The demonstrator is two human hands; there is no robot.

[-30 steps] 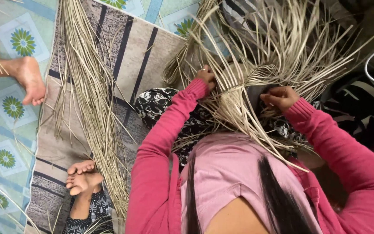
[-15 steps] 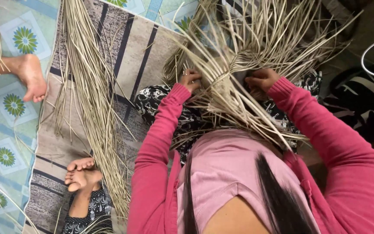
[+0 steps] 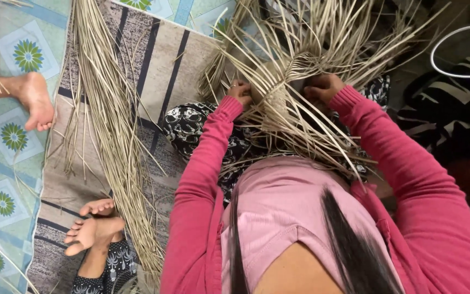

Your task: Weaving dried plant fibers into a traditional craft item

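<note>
A half-woven piece of pale straw strips (image 3: pixel 289 92) rests on my lap, with loose strip ends fanning out on all sides. My left hand (image 3: pixel 240 91) grips strips at its left side, a ring on one finger. My right hand (image 3: pixel 320 87) pinches strips at its right side, close to the woven band. Both arms are in pink sleeves. The fingertips are partly hidden among the strips.
A long bundle of loose straw strips (image 3: pixel 112 136) lies on the striped mat (image 3: pixel 164 65) to my left. Another person's foot (image 3: pixel 35 99) rests at far left, and two more feet (image 3: pixel 93 226) lie lower left. A dark patterned cloth (image 3: pixel 191 128) covers my lap. A white ring-shaped wire (image 3: pixel 452 51) sits upper right.
Both hands have moved up and left with the woven piece and come closer together. The feet at lower left have shifted slightly.
</note>
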